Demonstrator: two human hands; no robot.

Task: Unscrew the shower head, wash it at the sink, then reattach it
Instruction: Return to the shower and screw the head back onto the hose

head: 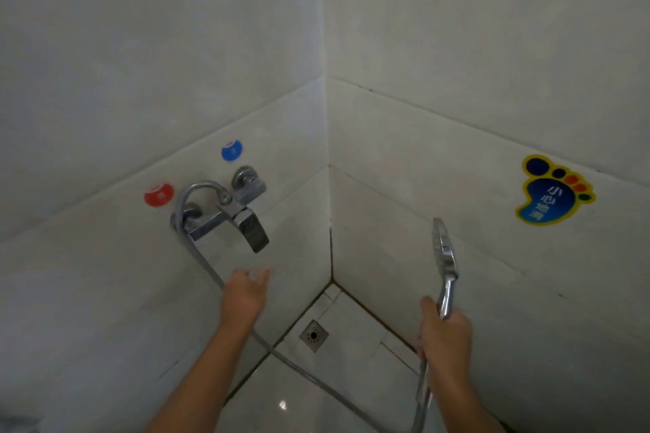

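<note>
Tiled corner; chrome shower head [444, 250] upright, hose-attached.

The white tiled floor [337, 394] meets two tiled walls in a corner. A square metal drain [313, 335] sits in the floor near that corner. The shower hose [316, 381] passes just in front of the drain; whether it touches the floor is unclear.

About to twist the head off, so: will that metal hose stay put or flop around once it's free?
Probably floppy: the hose droops from the tap in a loose curve to the shower head held by the right hand. Likely to swing down once freed. Its shiny surface may be slippery.
</note>
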